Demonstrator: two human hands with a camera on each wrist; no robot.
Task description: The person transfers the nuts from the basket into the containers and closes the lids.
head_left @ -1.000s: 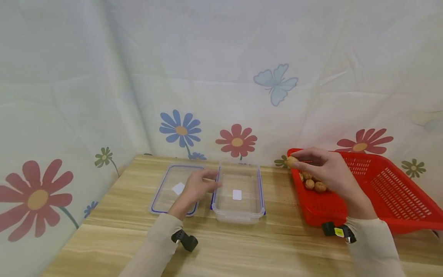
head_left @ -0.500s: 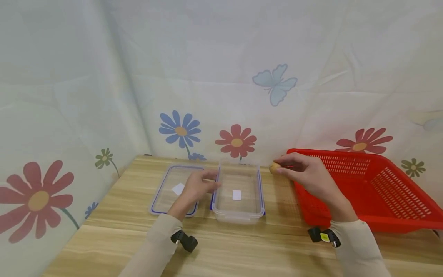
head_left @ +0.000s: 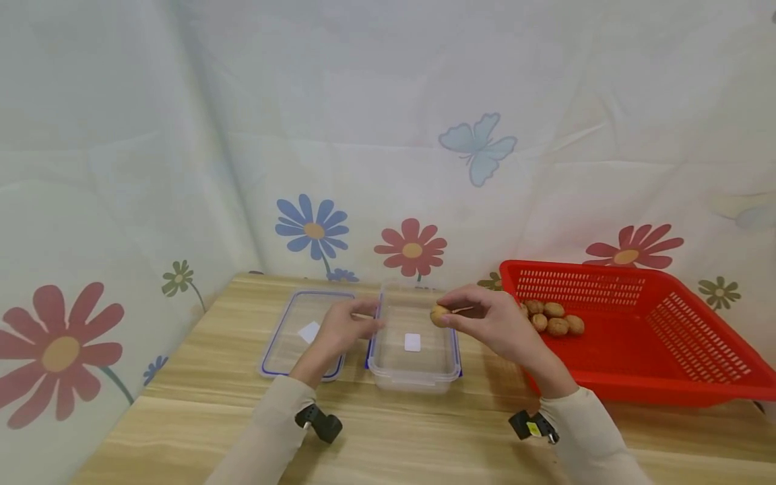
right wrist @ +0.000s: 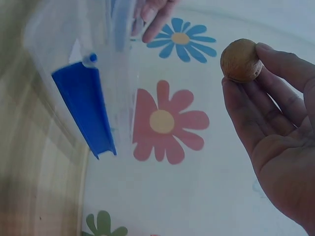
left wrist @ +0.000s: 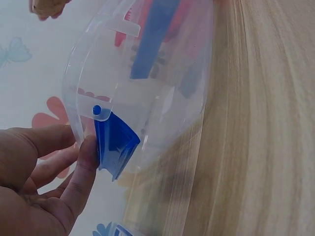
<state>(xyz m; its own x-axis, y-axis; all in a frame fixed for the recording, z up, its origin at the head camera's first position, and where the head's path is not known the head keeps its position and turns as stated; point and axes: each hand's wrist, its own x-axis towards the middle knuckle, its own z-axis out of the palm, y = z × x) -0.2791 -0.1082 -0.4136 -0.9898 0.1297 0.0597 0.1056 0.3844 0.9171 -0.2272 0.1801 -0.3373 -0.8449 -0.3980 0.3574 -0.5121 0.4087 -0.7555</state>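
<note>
The left hand (head_left: 342,326), fingers relaxed, touched a clear plastic food container (head_left: 414,384); the right hand (head_left: 498,327) pinched a walnut (head_left: 438,316), with a red basket (head_left: 636,388) right of that hand.

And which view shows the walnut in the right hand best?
The right wrist view: the walnut appears large there, pinched in the right hand, its near side plainly visible. The head view shows it small, above the clear container; the left wrist view has only a cropped brown bit at top left, probably it.
</note>
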